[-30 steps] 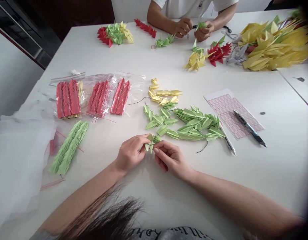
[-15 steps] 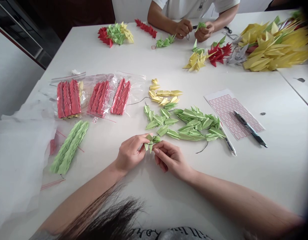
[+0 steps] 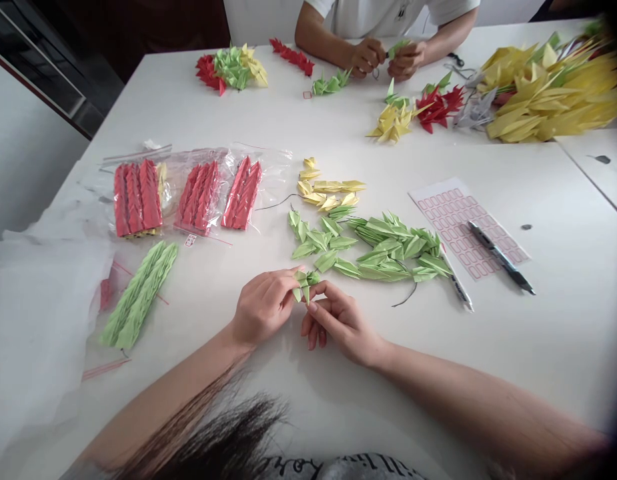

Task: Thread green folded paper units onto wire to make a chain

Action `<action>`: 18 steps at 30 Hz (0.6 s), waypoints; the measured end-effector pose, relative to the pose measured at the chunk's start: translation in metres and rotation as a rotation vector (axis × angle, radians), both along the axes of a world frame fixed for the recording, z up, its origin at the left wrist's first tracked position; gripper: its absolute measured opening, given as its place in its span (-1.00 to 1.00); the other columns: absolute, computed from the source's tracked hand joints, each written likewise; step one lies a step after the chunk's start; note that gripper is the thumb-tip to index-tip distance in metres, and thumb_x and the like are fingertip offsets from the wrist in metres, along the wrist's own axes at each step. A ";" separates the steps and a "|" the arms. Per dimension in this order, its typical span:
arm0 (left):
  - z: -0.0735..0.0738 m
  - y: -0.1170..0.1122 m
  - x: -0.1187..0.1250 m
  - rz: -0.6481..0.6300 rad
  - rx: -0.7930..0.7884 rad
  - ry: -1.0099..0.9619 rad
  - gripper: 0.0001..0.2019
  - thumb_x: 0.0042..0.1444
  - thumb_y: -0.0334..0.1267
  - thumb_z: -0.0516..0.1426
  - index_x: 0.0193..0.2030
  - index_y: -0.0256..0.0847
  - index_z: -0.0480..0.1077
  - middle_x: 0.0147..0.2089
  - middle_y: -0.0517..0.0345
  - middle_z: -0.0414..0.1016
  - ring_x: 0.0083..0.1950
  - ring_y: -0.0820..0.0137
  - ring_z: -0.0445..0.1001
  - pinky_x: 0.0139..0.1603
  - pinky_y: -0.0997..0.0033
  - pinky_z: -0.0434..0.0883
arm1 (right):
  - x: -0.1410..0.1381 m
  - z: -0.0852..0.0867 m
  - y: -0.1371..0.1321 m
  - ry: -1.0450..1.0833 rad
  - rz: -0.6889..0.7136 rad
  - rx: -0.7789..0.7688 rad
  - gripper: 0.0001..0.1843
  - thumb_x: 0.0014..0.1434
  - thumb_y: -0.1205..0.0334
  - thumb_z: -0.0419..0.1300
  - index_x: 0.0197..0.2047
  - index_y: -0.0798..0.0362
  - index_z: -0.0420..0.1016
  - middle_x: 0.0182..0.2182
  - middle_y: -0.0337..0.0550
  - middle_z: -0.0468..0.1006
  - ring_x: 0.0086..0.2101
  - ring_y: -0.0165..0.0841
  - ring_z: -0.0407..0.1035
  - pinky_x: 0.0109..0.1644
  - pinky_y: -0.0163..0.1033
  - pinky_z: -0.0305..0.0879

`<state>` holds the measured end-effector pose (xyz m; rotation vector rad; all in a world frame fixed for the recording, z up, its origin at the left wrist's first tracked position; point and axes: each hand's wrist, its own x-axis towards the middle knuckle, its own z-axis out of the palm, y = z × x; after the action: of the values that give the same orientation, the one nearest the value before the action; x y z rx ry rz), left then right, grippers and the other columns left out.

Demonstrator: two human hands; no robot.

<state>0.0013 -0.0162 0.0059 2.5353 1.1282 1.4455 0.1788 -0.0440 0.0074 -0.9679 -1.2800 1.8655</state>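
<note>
Both hands meet at the near middle of the table. My left hand point(image 3: 264, 303) is closed on a small green origami crane point(image 3: 302, 291), with pointed paper tips showing past the fingers. From the other side my right hand point(image 3: 342, 319) pinches at its lower right edge with thumb and forefinger, the other fingers curled below. Just beyond lies a long string of flat green folded cranes point(image 3: 388, 257), with a dark cord end at its near side. A short row of yellow folded pieces point(image 3: 333, 193) lies above it.
Clear bags with red folded strings point(image 3: 198, 197) and a bundle of green strings point(image 3: 141, 293) lie left. Right are a label sheet point(image 3: 448, 207), a black pen point(image 3: 503, 259) and a white pen point(image 3: 457, 280). Across the table, a person's hands point(image 3: 405, 61) handle green paper near a yellow pile point(image 3: 553, 97).
The green crane has turned slightly and moved a little right in my left hand. My right hand's lower fingers have shifted left and down. The person opposite has tilted their green piece.
</note>
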 end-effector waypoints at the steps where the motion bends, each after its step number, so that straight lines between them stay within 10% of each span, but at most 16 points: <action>1: 0.000 0.000 0.000 -0.005 0.003 0.004 -0.69 0.06 -0.65 0.11 -0.15 -0.19 0.36 -0.16 0.08 0.66 -0.11 0.38 0.65 -0.12 0.46 0.55 | 0.000 0.000 0.000 -0.006 0.002 0.006 -0.61 0.35 -0.17 0.08 -0.18 0.01 0.17 -0.50 -0.23 0.56 -0.60 -0.43 0.44 -0.55 -0.39 0.29; 13: -0.001 0.002 0.001 0.067 -0.133 -0.101 -0.80 0.13 -0.52 0.17 -0.18 -0.15 0.48 -0.30 0.21 0.65 -0.30 0.44 0.64 -0.21 0.54 0.55 | 0.002 0.000 -0.001 -0.026 -0.013 0.080 -0.64 0.36 -0.12 0.09 -0.20 0.04 0.25 -0.58 -0.34 0.39 -0.64 -0.50 0.24 -0.56 -0.39 0.20; 18: -0.002 0.004 0.002 0.069 -0.480 -0.347 -0.94 0.08 -0.38 0.25 -0.29 -0.20 0.56 -0.30 0.14 0.67 -0.32 0.39 0.63 -0.22 0.44 0.60 | 0.002 0.001 -0.001 -0.059 -0.001 0.127 -0.62 0.36 -0.13 0.08 -0.20 0.05 0.28 -0.57 -0.32 0.37 -0.63 -0.49 0.23 -0.56 -0.38 0.19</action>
<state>0.0037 -0.0124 0.0036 1.8621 1.3120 1.3519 0.1805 -0.0453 0.0083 -0.9612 -1.4145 1.7430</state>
